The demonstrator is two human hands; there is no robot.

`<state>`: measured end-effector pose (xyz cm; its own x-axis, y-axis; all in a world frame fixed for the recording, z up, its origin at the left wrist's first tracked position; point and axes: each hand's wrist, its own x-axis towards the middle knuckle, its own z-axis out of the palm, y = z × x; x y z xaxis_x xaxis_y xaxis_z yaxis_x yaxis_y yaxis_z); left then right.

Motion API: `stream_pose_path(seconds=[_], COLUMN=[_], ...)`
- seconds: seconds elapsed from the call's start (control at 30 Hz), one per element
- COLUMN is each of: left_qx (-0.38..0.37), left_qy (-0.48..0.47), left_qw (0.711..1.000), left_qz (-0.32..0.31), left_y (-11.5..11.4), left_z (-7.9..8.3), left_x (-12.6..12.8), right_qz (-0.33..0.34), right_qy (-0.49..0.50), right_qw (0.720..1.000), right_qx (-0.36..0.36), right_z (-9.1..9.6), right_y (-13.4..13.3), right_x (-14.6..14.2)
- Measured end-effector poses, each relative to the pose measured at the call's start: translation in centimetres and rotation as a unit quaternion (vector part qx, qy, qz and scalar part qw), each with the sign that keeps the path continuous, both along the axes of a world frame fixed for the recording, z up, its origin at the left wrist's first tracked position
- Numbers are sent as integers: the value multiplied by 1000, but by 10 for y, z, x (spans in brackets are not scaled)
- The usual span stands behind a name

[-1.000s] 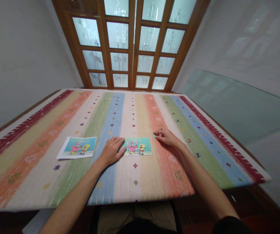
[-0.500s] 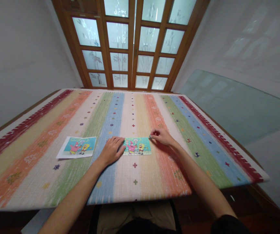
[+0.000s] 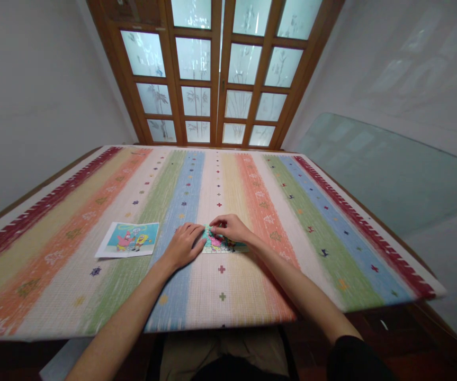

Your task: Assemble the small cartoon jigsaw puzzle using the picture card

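A small cartoon jigsaw puzzle lies flat on the striped cloth in front of me. My left hand rests flat beside its left edge, fingers spread and touching the border. My right hand hovers over the puzzle's top left part, fingertips pinched together on its surface; I cannot make out whether a piece is between them. The right hand hides most of the picture.
A printed reference picture of the same cartoon lies to the left. The striped tablecloth covers the whole table. A wooden glazed door stands behind, and a glass pane leans at the right.
My right hand has travelled left from the puzzle's upper right corner to above its upper left part. The left hand has stayed put.
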<state>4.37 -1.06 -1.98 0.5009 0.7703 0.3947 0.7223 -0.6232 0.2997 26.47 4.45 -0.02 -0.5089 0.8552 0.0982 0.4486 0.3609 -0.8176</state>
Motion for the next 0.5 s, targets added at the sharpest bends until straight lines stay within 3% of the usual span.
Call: stream_pose_path(seconds=[0.17,0.37,0.5], left_qx=[1,5,5], left_qy=[2,-2,-4], left_qw=[1000,1000,1000], left_qz=[-1,-3,-3], left_y=[-1,0,0], left_z=[0,0,0], left_x=[0,1,1], right_qz=[-9,-7,-9], right_qy=[-30,-79,-101], right_qw=[999,991,987], right_qx=[20,108,128], right_z=[-5,-8,-10], right_y=[-1,3,3], right_x=[-9,-9,-9])
